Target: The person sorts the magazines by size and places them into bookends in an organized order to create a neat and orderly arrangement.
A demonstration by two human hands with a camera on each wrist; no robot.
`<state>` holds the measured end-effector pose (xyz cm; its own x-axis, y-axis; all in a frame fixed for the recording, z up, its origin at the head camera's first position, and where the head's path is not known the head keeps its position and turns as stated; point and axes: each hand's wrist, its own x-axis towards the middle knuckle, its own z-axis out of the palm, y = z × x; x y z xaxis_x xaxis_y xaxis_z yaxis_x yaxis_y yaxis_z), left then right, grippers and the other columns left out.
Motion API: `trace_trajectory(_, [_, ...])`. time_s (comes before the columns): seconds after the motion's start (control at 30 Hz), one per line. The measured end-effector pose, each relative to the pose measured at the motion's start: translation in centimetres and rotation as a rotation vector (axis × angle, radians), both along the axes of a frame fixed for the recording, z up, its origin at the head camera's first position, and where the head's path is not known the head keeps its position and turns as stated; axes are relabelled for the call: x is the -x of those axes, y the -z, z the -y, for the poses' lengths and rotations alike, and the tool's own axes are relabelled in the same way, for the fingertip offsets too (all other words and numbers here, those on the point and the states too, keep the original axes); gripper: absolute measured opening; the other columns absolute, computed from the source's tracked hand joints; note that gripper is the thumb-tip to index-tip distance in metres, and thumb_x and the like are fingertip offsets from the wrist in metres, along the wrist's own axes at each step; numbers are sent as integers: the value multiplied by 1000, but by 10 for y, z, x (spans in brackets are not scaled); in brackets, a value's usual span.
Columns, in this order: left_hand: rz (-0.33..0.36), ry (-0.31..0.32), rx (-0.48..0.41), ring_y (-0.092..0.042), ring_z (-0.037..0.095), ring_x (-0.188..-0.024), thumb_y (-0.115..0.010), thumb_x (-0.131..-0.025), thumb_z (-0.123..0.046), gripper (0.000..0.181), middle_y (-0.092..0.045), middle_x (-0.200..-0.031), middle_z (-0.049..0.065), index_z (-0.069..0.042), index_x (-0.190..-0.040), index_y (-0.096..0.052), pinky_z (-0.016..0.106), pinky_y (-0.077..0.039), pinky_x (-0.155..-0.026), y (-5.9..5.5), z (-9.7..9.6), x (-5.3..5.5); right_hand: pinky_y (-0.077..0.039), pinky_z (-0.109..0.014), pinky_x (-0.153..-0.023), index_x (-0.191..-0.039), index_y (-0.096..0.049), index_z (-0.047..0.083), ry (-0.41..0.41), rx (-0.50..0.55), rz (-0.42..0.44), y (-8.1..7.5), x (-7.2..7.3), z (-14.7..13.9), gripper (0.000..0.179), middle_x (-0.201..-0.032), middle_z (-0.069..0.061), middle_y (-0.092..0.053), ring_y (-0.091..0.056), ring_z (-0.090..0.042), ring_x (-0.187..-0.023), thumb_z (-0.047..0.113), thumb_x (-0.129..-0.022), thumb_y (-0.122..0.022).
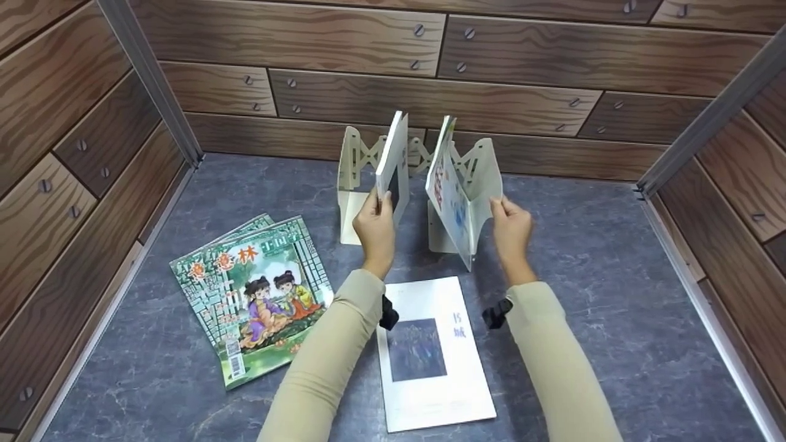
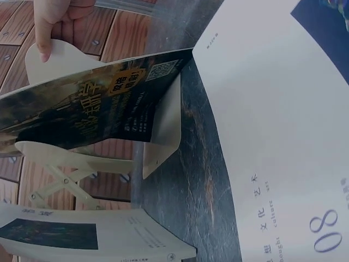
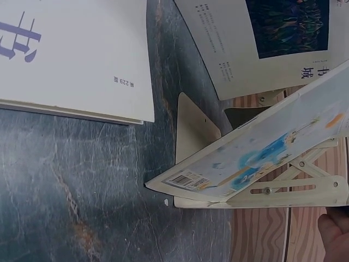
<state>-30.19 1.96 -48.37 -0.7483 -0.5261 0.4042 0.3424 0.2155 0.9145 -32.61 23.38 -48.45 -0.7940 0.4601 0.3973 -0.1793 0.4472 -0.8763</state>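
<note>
Right now the left grip (image 1: pixel 376 227) is clasped on the near edge of a white magazine (image 1: pixel 401 169), thumb on one side and fingers on the other. That magazine stands upright, reaching up and away from this grip; whether its bottom edge touches the bench (image 1: pixel 589 276) I cannot tell. The right grip (image 1: pixel 512 230) pinches the near edge of the rack's right end panel (image 1: pixel 486 169), which extends away from it. Between the two grips, closer to the right one, a slanted magazine (image 1: pixel 452 190) stands on edge, its dark cover turned to the left grip and its pale, blue-pictured cover to the right. Beyond both grips run the crossed bars (image 1: pixel 420 156) of the rack (image 1: pixel 347 162), whose left end panel stands past the left grip, on its outer side. Nearer the person than the grips, between the forearms, a flat magazine (image 1: pixel 436 393) lies on the bench. Out to the left of the left grip, also nearer the person, green magazines (image 1: pixel 276 356) lie overlapped and fanned, and wooden-patterned walls (image 1: pixel 344 37) close in beyond.
</note>
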Motion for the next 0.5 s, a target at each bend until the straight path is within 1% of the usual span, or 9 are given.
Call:
trace_trajectory(0.07, [21, 30, -15, -73, 23, -85, -68, -94, -11, 34, -75, -106, 19, 1, -125, -67, 29, -61, -70, 0, 1, -1, -36, -9, -55, -99, -77, -2, -9, 11, 6, 0, -1, 1, 16, -90, -15, -75, -41, 4, -58, 9, -90, -70])
trace_trajectory(0.13, [48, 57, -20, -73, 26, -97, -69, -93, -12, 38, -74, -112, 19, 0, -129, -64, 31, -62, -78, 1, 3, -2, -36, -9, -55, -101, -77, -2, -16, 21, 10, 1, -1, 2, 17, -94, -20, -74, -42, 3, -59, 9, -90, -70])
trace_trajectory(0.2, [76, 84, -28, -72, 27, -103, -71, -92, -12, 42, -72, -116, 19, -1, -132, -62, 31, -62, -82, 2, 6, -4, -36, -10, -55, -100, -77, -3, -15, 20, 11, 0, -2, 2, 17, -91, -17, -74, -42, 2, -59, 9, -90, -70])
trace_trajectory(0.23, [91, 98, -32, -71, 27, -107, -72, -92, -13, 44, -71, -120, 19, -2, -133, -62, 30, -61, -86, 2, 7, -5, -35, -10, -54, -99, -77, -3, -12, 15, 11, 0, -3, 2, 16, -86, -15, -74, -42, 1, -58, 9, -90, -70])
trace_trajectory(0.33, [127, 141, -51, -67, 28, -117, -73, -91, -12, 48, -65, -130, 19, 0, -135, -59, 30, -58, -94, 5, 11, -10, -34, -11, -53, -97, -78, -2, -3, -5, 9, 0, -2, 2, 16, -81, -12, -73, -42, 0, -58, 10, -90, -71])
trace_trajectory(0.4, [142, 167, -61, -63, 30, -123, -73, -90, -11, 50, -62, -135, 20, 2, -136, -57, 30, -54, -100, 8, 13, -16, -34, -10, -53, -97, -78, -2, 0, -18, 6, -1, -2, 1, 16, -81, -15, -73, -42, 0, -58, 11, -90, -71])
trace_trajectory(0.5, [181, 193, -64, -61, 31, -126, -74, -89, -10, 50, -61, -135, 21, 5, -134, -57, 29, -52, -103, 13, 16, -27, -35, -9, -54, -98, -78, -2, -1, -20, -6, -2, -1, 0, 16, -89, -19, -74, -43, 2, -58, 10, -90, -71])
